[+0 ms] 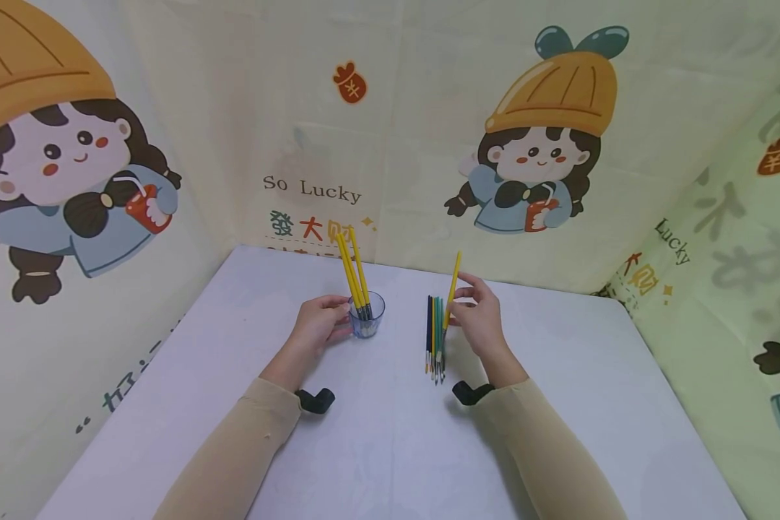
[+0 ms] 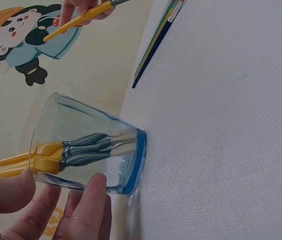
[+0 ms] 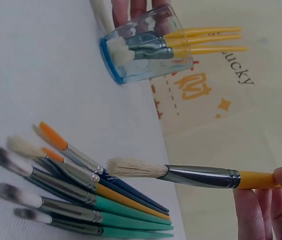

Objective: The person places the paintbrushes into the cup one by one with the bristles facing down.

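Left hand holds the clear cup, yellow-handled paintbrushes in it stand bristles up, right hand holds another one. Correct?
No: the yellow-handled paintbrushes in the clear cup stand bristles down, as the right wrist view shows. The left hand does hold the cup, and the right hand another paintbrush.

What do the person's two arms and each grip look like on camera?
The left sleeve and right sleeve are long, plain beige. A small black angled piece juts inward at the left cuff, another at the right cuff. The left grip and right grip wear no gloves.
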The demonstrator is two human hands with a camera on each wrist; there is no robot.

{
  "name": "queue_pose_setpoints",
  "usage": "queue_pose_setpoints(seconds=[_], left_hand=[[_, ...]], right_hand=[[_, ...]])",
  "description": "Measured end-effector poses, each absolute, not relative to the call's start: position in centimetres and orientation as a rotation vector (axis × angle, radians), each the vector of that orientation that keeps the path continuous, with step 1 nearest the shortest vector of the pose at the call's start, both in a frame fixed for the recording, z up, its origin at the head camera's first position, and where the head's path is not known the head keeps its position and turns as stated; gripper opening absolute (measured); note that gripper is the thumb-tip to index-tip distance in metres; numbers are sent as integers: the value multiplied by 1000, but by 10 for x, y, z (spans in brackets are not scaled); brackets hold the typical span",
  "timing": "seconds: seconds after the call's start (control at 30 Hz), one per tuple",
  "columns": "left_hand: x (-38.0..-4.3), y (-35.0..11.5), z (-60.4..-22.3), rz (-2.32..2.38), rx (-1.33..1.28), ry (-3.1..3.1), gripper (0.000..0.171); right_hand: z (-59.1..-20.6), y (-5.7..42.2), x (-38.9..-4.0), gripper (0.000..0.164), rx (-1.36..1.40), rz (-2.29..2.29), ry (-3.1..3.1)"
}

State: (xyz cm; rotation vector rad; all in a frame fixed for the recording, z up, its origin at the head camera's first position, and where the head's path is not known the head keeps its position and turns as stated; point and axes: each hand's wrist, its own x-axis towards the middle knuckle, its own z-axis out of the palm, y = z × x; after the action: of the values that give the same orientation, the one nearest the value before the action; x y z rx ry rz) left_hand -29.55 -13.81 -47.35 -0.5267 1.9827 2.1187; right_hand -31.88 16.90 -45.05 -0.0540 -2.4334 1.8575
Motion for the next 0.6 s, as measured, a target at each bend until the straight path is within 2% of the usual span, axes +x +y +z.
queue_pose_setpoints(seconds=[0.6], left_hand=[[-296, -139, -472, 2108, -534, 1987, 29]], right_hand=[[-437, 150, -321, 59, 98, 1970, -2208]])
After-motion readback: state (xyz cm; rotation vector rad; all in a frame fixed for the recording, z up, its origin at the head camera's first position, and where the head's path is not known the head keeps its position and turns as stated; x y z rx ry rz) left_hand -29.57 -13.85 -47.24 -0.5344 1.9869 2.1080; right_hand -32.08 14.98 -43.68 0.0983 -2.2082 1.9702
